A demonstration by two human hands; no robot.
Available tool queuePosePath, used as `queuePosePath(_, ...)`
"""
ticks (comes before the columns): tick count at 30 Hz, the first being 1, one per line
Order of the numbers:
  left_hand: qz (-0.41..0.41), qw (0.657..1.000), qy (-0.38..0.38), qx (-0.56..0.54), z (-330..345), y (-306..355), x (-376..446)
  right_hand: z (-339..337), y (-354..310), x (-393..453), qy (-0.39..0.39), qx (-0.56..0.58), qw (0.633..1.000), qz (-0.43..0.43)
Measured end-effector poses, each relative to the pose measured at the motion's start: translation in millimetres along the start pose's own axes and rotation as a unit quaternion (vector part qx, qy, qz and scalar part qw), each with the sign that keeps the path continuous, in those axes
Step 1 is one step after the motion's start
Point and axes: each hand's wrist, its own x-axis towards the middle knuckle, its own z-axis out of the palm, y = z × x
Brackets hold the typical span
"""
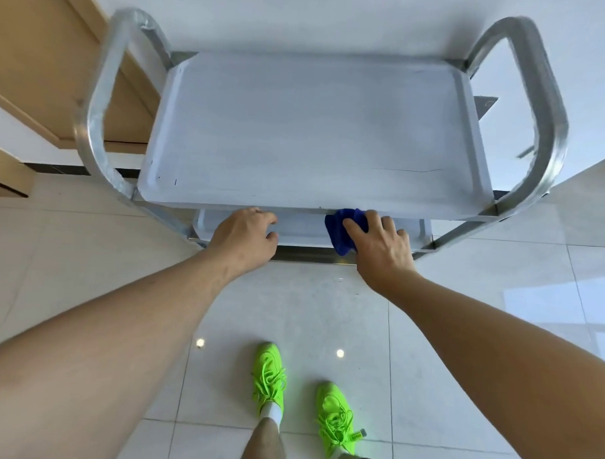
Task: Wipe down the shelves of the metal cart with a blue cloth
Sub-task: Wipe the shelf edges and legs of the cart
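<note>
A metal cart stands in front of me, its top shelf (308, 133) a bare silver tray with a raised rim. Part of a lower shelf (301, 227) shows beneath the near edge. My right hand (379, 245) holds a bunched blue cloth (344, 230) just below the near rim of the top shelf, on its right half. My left hand (244, 234) hovers at the same near edge, further left, with its fingers curled and nothing visible in them. I cannot tell whether the left fingers touch the rim.
Looped metal handles rise on the cart's left (99, 119) and right (545, 117) ends. A wooden cabinet (43, 55) stands at the left, a white wall behind. Glossy floor tiles (325, 316) lie below, with my green shoes (302, 394) a step back from the cart.
</note>
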Motion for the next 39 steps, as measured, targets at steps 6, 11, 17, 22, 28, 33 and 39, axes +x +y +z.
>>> queuePosePath(6, -0.006, 1.000, 0.004, -0.007, -13.7, -41.4, -9.7, 2.8, -48.3, 27.5, -0.015, 0.055, 0.998, 0.029)
queuePosePath(11, -0.039, 0.999, 0.017, -0.022, -33.0, -101.6, -18.0, -2.7, -123.4, 53.4, -0.001, 0.089, 0.996, -0.016)
queuePosePath(17, -0.067, 0.993, 0.090, -0.036, -55.9, -177.9, -31.8, -23.6, -223.4, 85.5, 0.037, 0.048, 0.987, -0.149)
queuePosePath(22, -0.089, 0.982, 0.160, -0.043, -64.3, -230.4, -47.8, -35.3, -290.4, 124.2, 0.116, -0.044, 0.942, -0.312)
queuePosePath(28, -0.101, 0.981, 0.152, -0.059, -50.8, -250.9, -58.2, -26.6, -302.1, 141.8, 0.104, -0.181, 0.911, -0.357)
queuePosePath(33, -0.060, 0.985, 0.143, -0.073, -40.3, -220.5, -43.1, -11.3, -260.8, 128.8, 0.093, -0.182, 0.919, -0.336)
queuePosePath(39, -0.031, 0.988, 0.133, -0.066, -23.1, -157.0, -21.2, 3.0, -196.8, 118.1, 0.123, -0.189, 0.918, -0.325)
